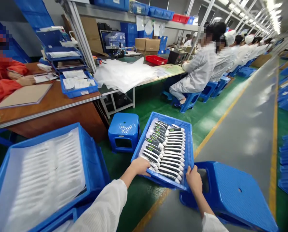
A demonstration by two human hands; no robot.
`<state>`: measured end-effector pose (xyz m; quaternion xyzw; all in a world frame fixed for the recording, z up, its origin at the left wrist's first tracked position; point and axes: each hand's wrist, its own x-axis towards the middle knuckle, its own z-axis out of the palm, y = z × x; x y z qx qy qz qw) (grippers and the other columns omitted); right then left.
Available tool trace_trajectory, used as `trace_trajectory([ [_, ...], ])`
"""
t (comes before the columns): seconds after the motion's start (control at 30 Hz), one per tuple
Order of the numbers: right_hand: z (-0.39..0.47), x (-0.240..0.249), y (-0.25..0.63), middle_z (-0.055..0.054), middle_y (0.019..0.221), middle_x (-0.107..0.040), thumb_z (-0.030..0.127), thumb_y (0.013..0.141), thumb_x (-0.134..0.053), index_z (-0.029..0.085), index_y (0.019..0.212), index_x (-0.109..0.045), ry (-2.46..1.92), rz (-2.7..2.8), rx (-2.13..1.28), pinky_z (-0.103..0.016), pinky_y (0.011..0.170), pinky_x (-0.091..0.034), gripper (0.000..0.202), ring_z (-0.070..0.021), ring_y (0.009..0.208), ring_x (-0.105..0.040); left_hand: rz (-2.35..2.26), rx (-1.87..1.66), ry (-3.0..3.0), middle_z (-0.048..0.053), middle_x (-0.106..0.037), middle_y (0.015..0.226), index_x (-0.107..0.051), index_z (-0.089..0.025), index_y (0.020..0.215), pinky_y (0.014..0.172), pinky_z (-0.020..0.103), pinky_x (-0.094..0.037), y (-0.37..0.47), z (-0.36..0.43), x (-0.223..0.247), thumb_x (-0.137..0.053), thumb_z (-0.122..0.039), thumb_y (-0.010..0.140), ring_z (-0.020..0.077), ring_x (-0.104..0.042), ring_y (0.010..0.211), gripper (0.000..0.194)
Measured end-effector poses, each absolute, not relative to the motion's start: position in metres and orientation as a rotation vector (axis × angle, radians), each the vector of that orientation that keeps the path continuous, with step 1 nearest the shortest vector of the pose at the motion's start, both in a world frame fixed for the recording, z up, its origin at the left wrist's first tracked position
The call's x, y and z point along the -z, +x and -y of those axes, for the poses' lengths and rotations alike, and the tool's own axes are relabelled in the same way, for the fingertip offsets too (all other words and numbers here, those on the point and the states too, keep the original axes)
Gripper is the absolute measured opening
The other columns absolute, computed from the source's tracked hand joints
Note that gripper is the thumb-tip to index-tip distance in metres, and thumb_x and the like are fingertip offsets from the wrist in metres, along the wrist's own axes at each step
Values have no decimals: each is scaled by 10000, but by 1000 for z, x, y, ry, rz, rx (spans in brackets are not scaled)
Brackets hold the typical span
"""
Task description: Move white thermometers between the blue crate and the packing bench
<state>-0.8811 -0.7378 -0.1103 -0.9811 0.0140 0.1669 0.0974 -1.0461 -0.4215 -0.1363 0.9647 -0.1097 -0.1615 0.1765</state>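
Note:
A blue plastic crate is held up in front of me, tilted a little. Inside it, on a white sheet, lie two rows of white-and-black handheld devices, several of them with green marks. My left hand grips the near left corner, its thumb over the rim. At the near right corner my right hand is closed round the rim. Parts of the fingers of both hands are hidden by the crate wall.
Blue stools stand beyond the crate and at the right. A stacked blue crate with sheet-covered rows is at the left. A person in red sits at a wooden desk. Workers in white line a bench beside the grey aisle.

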Motion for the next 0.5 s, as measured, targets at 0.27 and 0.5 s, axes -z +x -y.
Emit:
trace_trajectory([
  [0.27, 675, 122, -723, -266, 1188, -773, 454, 1185, -247, 135, 1505, -478, -2933, -1, -535, -442, 943, -562, 508, -394, 1132, -786, 213, 476, 2750, 110, -831, 1030, -840, -202, 977, 836, 342, -557, -904, 365, 135, -850, -674, 901, 300, -781, 1000, 478],
  [0.5, 589, 135, -565, -249, 1196, -768, 451, 1181, -279, 147, 1469, -497, -2855, 6, -569, -449, 970, -565, 472, -364, 1120, -785, 267, 435, 2733, 84, -826, 1046, -827, -220, 974, 774, 298, -498, -752, 271, 148, -859, -613, 919, 259, -766, 980, 399],
])
